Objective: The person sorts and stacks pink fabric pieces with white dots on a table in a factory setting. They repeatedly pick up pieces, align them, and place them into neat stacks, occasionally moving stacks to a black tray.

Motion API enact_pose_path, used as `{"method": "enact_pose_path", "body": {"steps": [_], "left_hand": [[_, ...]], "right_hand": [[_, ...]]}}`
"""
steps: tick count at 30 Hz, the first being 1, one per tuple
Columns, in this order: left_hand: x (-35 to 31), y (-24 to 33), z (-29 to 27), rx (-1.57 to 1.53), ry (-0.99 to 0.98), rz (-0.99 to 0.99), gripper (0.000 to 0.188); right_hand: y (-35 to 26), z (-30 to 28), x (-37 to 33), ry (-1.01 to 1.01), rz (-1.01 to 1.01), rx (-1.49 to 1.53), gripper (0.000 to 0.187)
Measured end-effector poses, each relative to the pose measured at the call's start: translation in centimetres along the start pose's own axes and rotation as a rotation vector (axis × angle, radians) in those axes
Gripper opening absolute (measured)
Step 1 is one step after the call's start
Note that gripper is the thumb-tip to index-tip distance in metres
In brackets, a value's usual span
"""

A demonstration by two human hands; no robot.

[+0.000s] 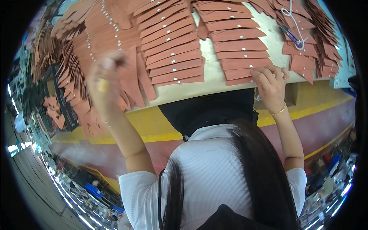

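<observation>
My left hand [104, 78] is raised over the left-hand pieces and smeared by motion, a yellow band on one finger. Whether its fingers hold anything is not clear. At the front end of the right-middle row, my right hand [270, 82] has bent fingers at the right end of a reddish-brown cut piece [239, 74]; its thumb and fingertips appear closed on that edge. Overlapping pieces with small white tags form this row, and a similar row of cut pieces [172, 61] lies to its left. Fabric or leather, I cannot tell.
The pieces lie on a pale tabletop [211, 69]. Blue-handled snips [293, 38] and a white cord [296, 23] lie on pieces at the right. More cut pieces [71, 80] stand packed by a black rack [63, 111] at the left. A dark cloth [209, 109] hangs at the front edge.
</observation>
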State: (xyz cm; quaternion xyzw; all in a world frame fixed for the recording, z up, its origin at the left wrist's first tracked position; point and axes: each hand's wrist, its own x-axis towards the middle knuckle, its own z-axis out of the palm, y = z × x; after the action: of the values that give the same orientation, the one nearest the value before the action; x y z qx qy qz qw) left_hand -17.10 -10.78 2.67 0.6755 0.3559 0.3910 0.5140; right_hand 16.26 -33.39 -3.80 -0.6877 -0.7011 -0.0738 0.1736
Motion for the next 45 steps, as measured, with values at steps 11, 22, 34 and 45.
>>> {"method": "enact_pose_path", "body": {"steps": [11,22,34,45], "left_hand": [[-10.7,-5.3,6.5,-0.792,0.093,-0.815,0.035],[-7.6,-5.8,7.8,-0.662,0.101,-0.902,0.026],[-8.8,-3.8,10.0,-1.005,0.290,-0.632,0.020],[-11.3,-3.0,10.5,-1.110,0.345,-0.566,0.040]], "right_hand": [[0.2,-2.9,3.3,-0.173,-0.071,0.063,0.017],[-0.1,-5.1,5.4,-0.232,-0.042,0.244,0.011],[-3.3,-6.5,8.7,-0.138,0.062,0.407,0.013],[-12.4,3.3,7.3,-0.026,-0.341,0.508,0.017]]}}
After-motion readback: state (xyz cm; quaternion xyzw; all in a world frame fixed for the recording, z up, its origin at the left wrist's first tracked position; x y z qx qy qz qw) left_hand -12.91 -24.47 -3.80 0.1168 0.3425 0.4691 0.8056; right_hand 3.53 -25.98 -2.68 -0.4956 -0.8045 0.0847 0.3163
